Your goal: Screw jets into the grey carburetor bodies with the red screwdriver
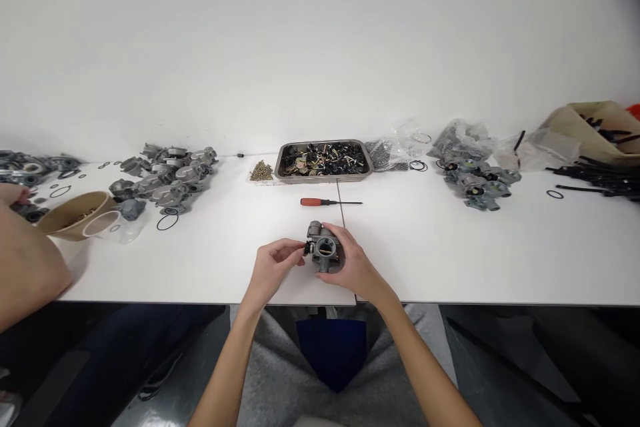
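Observation:
A grey metal carburetor [324, 248] is held upright just above the table's front edge, its round opening facing me. My right hand [354, 263] wraps round its right side, thumb below and fingers on top. At its left side, my left hand [274, 265] pinches a small black part [307, 249] that touches the body. Beyond the hands, a screwdriver [313, 202] with a red handle lies on the table, its tip pointing right.
Behind the screwdriver stands a metal tray [325, 179] of small parts, beside a pile of small screws [262, 171]. Grey carburetors [173, 177] lie left, others [480, 183] right. Another person's arm [30, 260] reaches in at far left, near a tan bowl [75, 230] and clear cup [113, 229].

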A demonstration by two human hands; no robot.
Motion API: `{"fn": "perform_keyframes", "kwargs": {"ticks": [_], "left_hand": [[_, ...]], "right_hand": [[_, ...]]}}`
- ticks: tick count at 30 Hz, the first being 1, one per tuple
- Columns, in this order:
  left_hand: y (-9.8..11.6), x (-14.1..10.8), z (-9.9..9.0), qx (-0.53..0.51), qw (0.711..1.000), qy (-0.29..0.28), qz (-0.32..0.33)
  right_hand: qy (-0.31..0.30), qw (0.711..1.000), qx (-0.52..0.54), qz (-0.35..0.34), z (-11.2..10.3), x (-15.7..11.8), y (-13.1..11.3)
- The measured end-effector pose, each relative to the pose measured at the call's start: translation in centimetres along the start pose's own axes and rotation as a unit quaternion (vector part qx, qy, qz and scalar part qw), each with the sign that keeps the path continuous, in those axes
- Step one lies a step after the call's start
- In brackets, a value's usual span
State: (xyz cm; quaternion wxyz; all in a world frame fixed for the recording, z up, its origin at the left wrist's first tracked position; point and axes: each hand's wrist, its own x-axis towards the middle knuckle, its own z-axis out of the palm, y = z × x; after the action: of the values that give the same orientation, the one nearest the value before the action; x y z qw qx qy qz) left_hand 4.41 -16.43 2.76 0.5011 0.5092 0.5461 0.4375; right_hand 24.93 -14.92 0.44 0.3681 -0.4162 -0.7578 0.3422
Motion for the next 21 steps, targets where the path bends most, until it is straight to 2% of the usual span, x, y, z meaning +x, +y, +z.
{"fn": "perform_keyframes", "kwargs": {"ticks": [4, 7, 16, 21], "left_hand": [[0.0, 0.3, -0.5, -0.001, 1.0, -0.022, 0.012], [-0.3, 0.7, -0.9, 0.01, 0.999, -0.019, 0.048], [-1.3, 0.7, -0.9, 0.161, 0.969, 0.009, 0.187], [-2.3, 0.5, -0.4, 0.113, 0.975, 0.025, 0.192]], "right_hand": [[-0.001, 1.0, -0.003, 0.0, -0.1, 0.0, -0.1], [-0.003, 1.0, -0.002, 0.002, -0.1, 0.0, -0.2], [-0.002, 1.0, -0.003, 0.0, -0.1, 0.1, -0.3], [0.0, 1.0, -0.005, -0.003, -0.1, 0.1, -0.2]]}}
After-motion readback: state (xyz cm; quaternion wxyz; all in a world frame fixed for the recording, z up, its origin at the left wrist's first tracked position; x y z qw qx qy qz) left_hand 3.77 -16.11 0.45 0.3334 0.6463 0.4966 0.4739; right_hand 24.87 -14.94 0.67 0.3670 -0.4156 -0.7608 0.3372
